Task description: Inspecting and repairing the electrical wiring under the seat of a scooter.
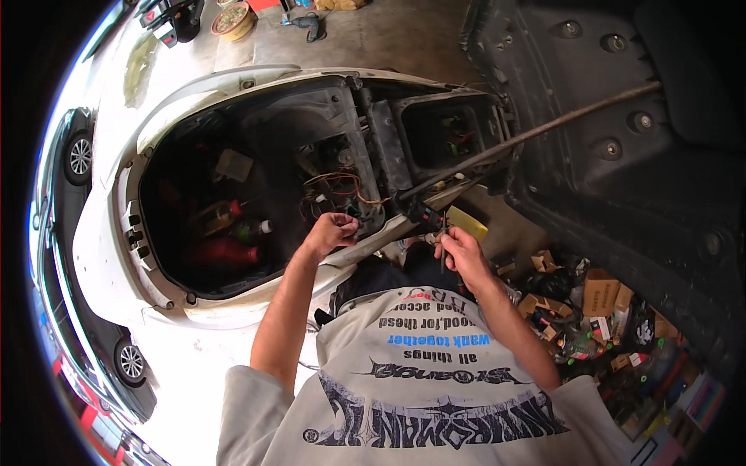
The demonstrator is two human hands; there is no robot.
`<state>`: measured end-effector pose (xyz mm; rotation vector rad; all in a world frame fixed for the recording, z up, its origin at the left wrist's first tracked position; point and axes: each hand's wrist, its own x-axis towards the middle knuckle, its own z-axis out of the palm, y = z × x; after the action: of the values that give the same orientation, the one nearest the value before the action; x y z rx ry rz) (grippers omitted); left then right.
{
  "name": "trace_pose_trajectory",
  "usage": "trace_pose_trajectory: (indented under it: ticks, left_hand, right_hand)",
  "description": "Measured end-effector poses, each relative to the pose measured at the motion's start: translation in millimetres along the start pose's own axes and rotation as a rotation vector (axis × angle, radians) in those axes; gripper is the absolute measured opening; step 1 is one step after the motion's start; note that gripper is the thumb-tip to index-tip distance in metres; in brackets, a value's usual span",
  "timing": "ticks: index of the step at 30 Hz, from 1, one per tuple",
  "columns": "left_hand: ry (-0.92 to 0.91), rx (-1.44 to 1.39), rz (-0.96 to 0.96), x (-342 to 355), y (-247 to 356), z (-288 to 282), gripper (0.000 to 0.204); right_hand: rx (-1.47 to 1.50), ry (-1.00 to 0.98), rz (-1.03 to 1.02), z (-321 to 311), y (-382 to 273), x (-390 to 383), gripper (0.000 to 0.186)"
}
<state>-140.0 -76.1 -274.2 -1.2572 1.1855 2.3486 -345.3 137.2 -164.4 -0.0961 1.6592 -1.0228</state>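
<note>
A white scooter body (105,233) with its black storage compartment (256,124) open lies in front of me. At the compartment's near right edge, my left hand (332,235) has its fingers pinched together; what they hold, if anything, is too small to make out. Loose red, yellow and dark wires (338,182) run just beyond those fingers. Further right, outside the scooter's side, my right hand (464,255) is closed around a thin dark tool (444,247) held upright. Close to that hand are a small black device (423,213) and a yellow flat piece (468,223).
Bottles (250,231) and a pale box (233,165) lie inside the compartment. A metal rod (544,128) slants up to the raised black panel (614,85). Cartons and scrap (602,295) heap at lower right. A drill (307,27) lies on the far floor.
</note>
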Motion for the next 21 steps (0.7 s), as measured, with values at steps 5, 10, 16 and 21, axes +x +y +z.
trace_pose_trajectory:
  ticks: [5,10,16,21]
  left_hand:
    - [0.175,-0.293,0.065,0.6,3.7,31.6,0.009]
    - [0.179,-0.313,0.119,8.5,-11.1,61.3,0.012]
    - [0.243,-0.365,0.158,11.1,-23.8,81.3,0.012]
    - [0.207,-0.327,0.152,9.2,-30.1,87.3,0.012]
  right_hand:
    - [-0.084,-0.024,-0.048,2.2,3.5,9.6,0.014]
    - [-0.239,-0.087,-0.095,13.3,-1.1,15.2,0.014]
    - [-0.368,-0.153,-0.132,24.2,-0.9,22.9,0.015]
    - [-0.41,-0.185,-0.159,26.4,8.6,28.9,0.017]
